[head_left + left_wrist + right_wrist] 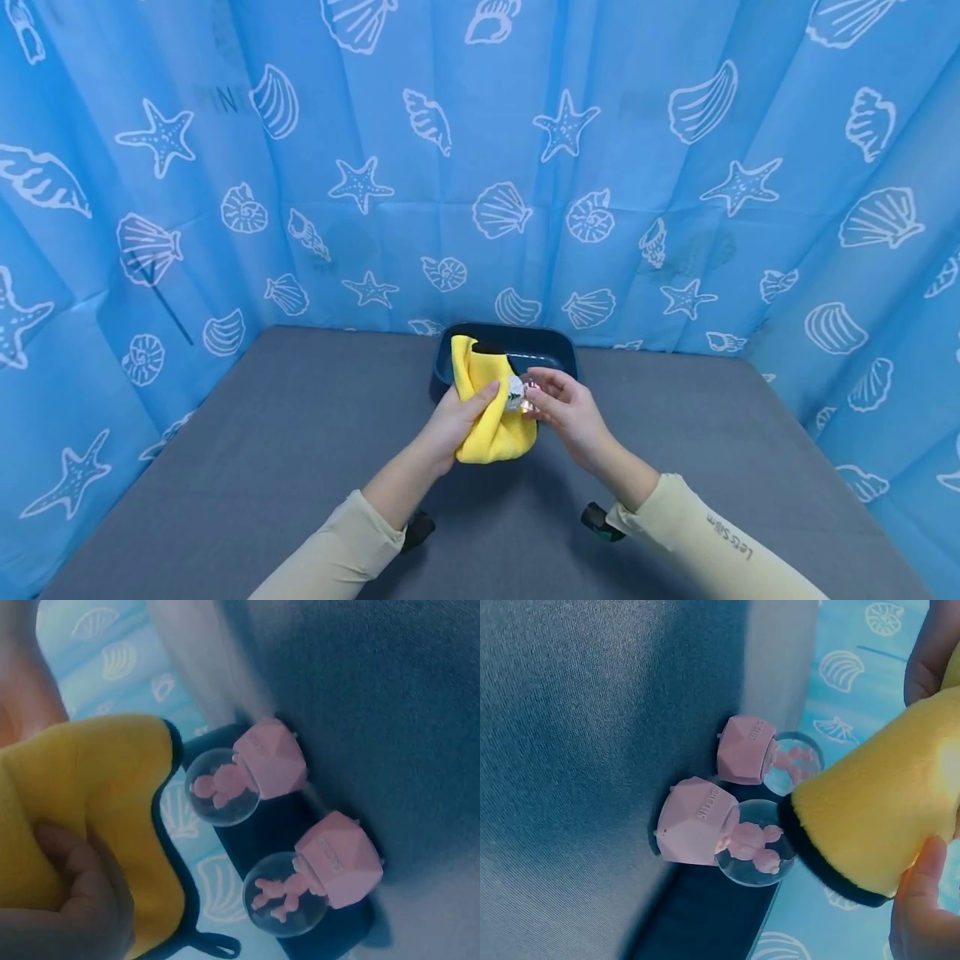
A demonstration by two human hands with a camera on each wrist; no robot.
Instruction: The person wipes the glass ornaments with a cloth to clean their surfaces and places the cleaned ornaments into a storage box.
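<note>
My left hand (459, 421) grips a folded yellow cloth (491, 446) with dark edging, its thumb across the front. A small shiny silver-and-pink thing (515, 393) shows against the cloth's right side; its kind is hard to tell. The curled fingers of my right hand (572, 410) pinch it from the right. Two clear globes with faceted pink bases and pink figures inside appear in both wrist views, one nearer the cloth in the left view (274, 759), the other beside it (341, 859). In the head view the hands and cloth hide them.
A dark blue rectangular basin (525, 327) stands behind the hands, near the back edge of the grey table (330, 433). A blue curtain (465, 125) with white shells and starfish hangs around the back and sides. Dark wrist-camera mounts (602, 522) sit under the forearms.
</note>
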